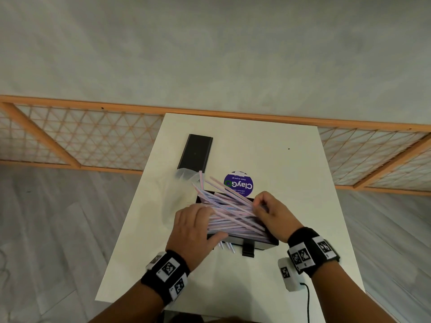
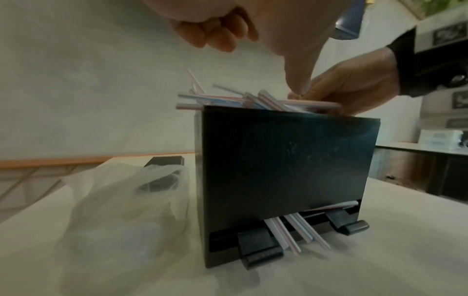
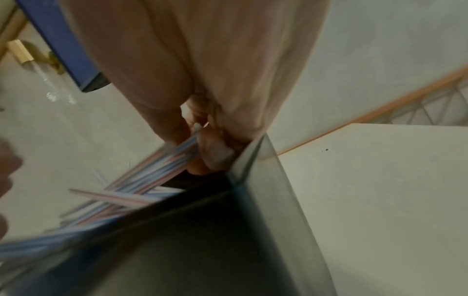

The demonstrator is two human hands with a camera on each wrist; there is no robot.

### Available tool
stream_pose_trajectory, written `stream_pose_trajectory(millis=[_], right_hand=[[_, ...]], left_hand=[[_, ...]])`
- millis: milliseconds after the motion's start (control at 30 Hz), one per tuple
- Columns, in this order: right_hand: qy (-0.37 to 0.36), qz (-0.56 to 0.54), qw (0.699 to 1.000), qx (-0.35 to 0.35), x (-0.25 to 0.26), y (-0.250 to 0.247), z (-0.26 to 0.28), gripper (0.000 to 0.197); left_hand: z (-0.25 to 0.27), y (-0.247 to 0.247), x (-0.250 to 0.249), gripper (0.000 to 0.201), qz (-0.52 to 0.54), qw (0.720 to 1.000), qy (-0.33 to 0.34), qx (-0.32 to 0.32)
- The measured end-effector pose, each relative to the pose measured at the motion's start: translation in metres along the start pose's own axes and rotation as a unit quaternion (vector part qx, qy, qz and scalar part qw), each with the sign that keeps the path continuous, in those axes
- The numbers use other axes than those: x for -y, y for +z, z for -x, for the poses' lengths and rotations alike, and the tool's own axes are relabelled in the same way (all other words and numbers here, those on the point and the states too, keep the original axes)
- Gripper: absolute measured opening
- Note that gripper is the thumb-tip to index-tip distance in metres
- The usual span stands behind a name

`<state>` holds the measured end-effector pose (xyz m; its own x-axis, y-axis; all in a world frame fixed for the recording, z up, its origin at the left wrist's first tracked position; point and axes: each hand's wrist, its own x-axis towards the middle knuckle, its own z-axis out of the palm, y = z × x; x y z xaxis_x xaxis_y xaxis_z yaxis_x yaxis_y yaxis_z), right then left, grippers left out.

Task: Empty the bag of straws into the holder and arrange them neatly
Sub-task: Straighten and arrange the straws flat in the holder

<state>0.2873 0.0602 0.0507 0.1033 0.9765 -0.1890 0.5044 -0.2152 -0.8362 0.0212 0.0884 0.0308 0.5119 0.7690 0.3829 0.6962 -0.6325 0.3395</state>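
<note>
A black straw holder (image 1: 263,245) stands on the white table (image 1: 291,173), piled with striped straws (image 1: 233,215) that lie crossed and stick out past its far rim. My right hand (image 1: 268,210) pinches the right ends of several straws (image 3: 152,170) at the holder's right wall (image 3: 266,200). My left hand (image 1: 193,227) hovers over the left end with curled fingers (image 2: 215,34) holding nothing, its thumb tip (image 2: 298,84) touching the straws (image 2: 228,100). A few straws (image 2: 291,230) poke out of the bottom slot of the holder (image 2: 278,160). The clear bag (image 1: 170,199) lies limp to the left.
The holder's black lid (image 1: 196,151) lies flat at the back left, partly under the bag (image 2: 121,210). A round purple sticker (image 1: 239,184) is on the table behind the holder. A white device with a cable (image 1: 289,273) hangs by my right wrist. A wooden lattice rail (image 1: 70,136) runs behind.
</note>
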Motion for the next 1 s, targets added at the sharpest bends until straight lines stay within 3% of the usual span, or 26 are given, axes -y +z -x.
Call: stream_pose_trajectory(millis=[67,167,367,467,567,667,767,833,900,1000], right_hand=[[-0.012,0.011,1.0,0.014,-0.002,0.002,-0.001,0.017],[-0.027,0.061,0.997,0.038,-0.006,0.007,-0.003,0.023],[-0.072,0.224,0.972,0.02,-0.007,0.017,0.001,0.021],[-0.065,0.27,0.96,0.016,-0.003,0.018,0.007,0.026],[-0.078,0.334,0.938,0.054,0.003,0.017,0.014,0.028],[-0.039,0.357,0.93,0.075,0.016,0.009,0.022,0.031],[-0.04,0.371,0.927,0.039,0.028,0.0,0.028,0.038],[-0.063,0.328,0.942,0.008,0.031,0.001,0.029,0.046],[-0.081,0.279,0.957,0.016,0.031,0.009,0.028,0.059],[-0.095,0.273,0.954,0.079,0.019,0.03,0.025,0.068]], left_hand=[[-0.006,0.005,-0.003,0.06,-0.034,0.998,0.038,0.031],[-0.018,0.013,-0.006,0.04,-0.06,0.992,0.094,0.063],[-0.021,0.023,-0.003,0.016,-0.104,0.983,0.106,0.109],[-0.023,0.023,-0.003,0.017,-0.124,0.98,0.107,0.11],[-0.026,0.027,0.0,0.026,-0.134,0.976,0.125,0.119],[-0.03,0.03,0.001,0.022,-0.131,0.973,0.139,0.129],[-0.034,0.029,-0.004,0.017,-0.105,0.973,0.149,0.14],[-0.035,0.029,-0.011,0.019,-0.082,0.978,0.15,0.121],[-0.034,0.026,-0.016,0.023,-0.025,0.992,0.107,0.064],[-0.034,0.012,-0.016,0.042,0.057,0.993,-0.088,-0.048]])
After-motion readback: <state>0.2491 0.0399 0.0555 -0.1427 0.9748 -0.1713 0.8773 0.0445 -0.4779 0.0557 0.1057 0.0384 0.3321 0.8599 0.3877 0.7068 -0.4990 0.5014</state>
